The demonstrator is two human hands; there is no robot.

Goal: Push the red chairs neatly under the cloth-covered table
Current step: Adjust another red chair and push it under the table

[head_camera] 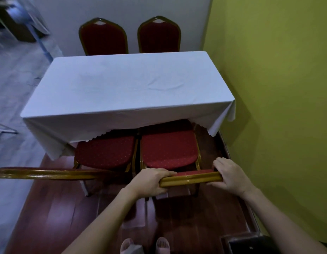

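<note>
Left hand [153,182] and right hand [230,176] grip right chair [169,149] backrest; seat front lies under tablecloth [122,85].

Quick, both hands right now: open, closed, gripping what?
Left hand: closed on the gold top rail of the near right red chair's backrest.
Right hand: closed on the same rail, at its right end.

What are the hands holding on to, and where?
Both hands, left hand and right hand, grip the top rail of the right red chair.
</note>
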